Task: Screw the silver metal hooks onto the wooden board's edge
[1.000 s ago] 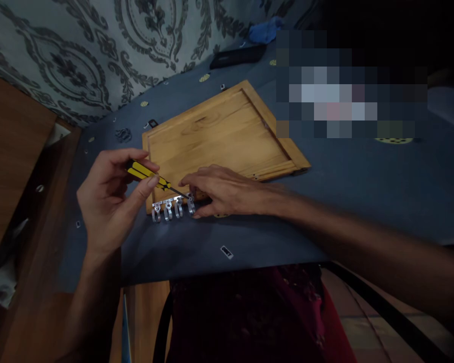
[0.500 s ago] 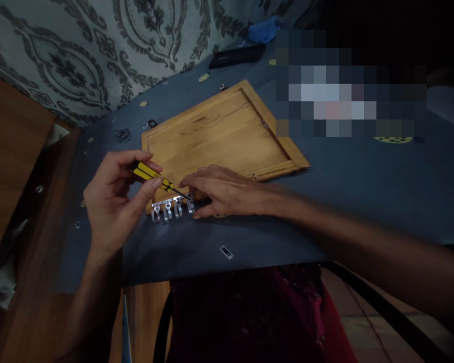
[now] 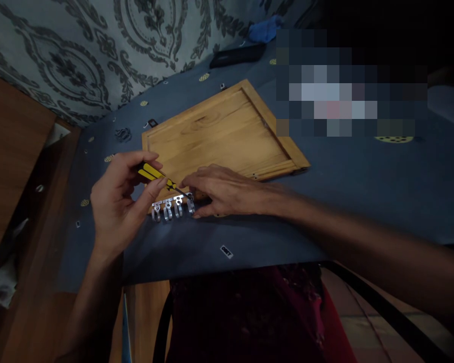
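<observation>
My left hand (image 3: 113,196) is closed round the yellow and black handle of a screwdriver (image 3: 156,175). Its dark shaft slants down to the right, and the tip meets the right end of a metal hook rail (image 3: 168,205). Several curved silver hooks hang from this rail along the near left edge of a framed wooden board (image 3: 219,133). At the rail's right end, my right hand (image 3: 223,190) has its index finger and thumb on either side of the last hook. The palm covers part of the board's near edge.
The board lies on a blue patterned tablecloth (image 3: 272,237). Small dark metal hooks (image 3: 123,134) lie at its left. Behind it are a black case (image 3: 237,55) and a blue cloth (image 3: 265,30) by the patterned wall. A blurred patch hides the upper right.
My left hand and the screwdriver handle have shifted slightly to the right, with the tip still at the rail's end. My right hand and the board stay in place.
</observation>
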`<state>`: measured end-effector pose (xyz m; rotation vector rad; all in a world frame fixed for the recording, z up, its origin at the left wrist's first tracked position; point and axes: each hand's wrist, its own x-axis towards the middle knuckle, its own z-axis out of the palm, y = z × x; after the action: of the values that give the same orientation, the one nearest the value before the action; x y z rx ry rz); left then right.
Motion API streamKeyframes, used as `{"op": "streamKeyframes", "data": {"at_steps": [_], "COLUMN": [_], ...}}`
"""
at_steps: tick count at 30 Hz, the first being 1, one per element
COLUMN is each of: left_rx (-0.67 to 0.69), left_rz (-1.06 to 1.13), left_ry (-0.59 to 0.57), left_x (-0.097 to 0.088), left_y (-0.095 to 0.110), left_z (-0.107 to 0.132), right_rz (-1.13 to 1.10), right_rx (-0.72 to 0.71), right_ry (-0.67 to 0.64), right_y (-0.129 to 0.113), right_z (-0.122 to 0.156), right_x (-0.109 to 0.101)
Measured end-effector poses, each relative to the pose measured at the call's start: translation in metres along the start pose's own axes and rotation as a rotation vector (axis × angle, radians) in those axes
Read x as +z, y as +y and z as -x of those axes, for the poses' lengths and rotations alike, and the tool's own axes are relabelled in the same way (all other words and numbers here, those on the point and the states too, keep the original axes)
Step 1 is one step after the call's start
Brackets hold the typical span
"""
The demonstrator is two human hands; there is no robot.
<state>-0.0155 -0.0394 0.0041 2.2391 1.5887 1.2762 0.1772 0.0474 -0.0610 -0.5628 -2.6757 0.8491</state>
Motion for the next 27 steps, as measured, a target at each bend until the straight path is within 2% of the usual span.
{"op": "streamKeyframes", "data": {"at_steps": [6, 14, 22, 27], "left_rx": [-0.029, 0.040, -0.012, -0.015], "left_rz": [0.093, -0.067, 0.161, 0.050], "left_ry": [-0.133, 0.054, -0.056, -0.023], "left_x": [-0.0050, 0.0042, -0.0004, 0.0011], "left_y": [-0.0054, -0.0068, -0.0051, -0.0075], "left_z": [-0.0012, -0.0011, -0.0030, -0.0016], "right_rz": [0.007, 0.015, -0.011, -0.010], "right_rx": [-0.012, -0.029, -0.011, -0.028], "right_ry": [0.009, 0.024, -0.002, -0.005], "right_y": [-0.0005, 0.0034, -0.0007, 0.0006], "right_z": [0.0002, 0.0000, 0.0003, -0.0003], "right_x": [0.0003, 0.0023, -0.0012, -0.0003]}}
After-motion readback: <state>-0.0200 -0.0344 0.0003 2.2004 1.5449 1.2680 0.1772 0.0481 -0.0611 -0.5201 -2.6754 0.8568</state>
